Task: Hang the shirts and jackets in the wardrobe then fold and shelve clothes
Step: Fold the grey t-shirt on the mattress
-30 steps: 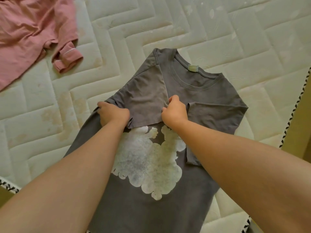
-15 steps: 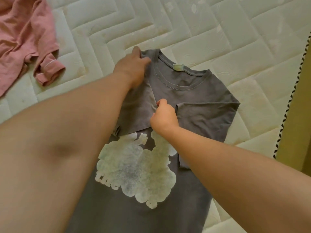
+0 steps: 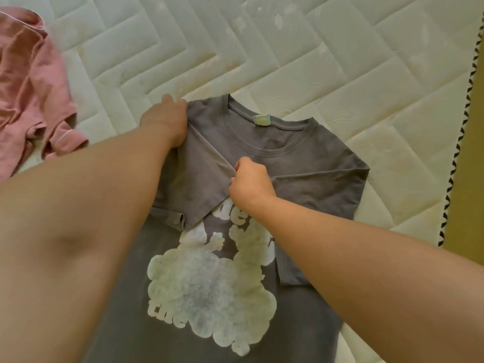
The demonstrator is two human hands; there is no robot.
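Grey T-shirt is lying flat on the mattress; right hand, curled tight, is pinching its folded sleeve; left hand is touching the far-left shoulder, its grip hidden.

Grey T-shirt, print side up, lies flat on the mattress with its collar at the far end and both sleeves folded inward over the chest. Pink garment lies crumpled at far left, well apart.
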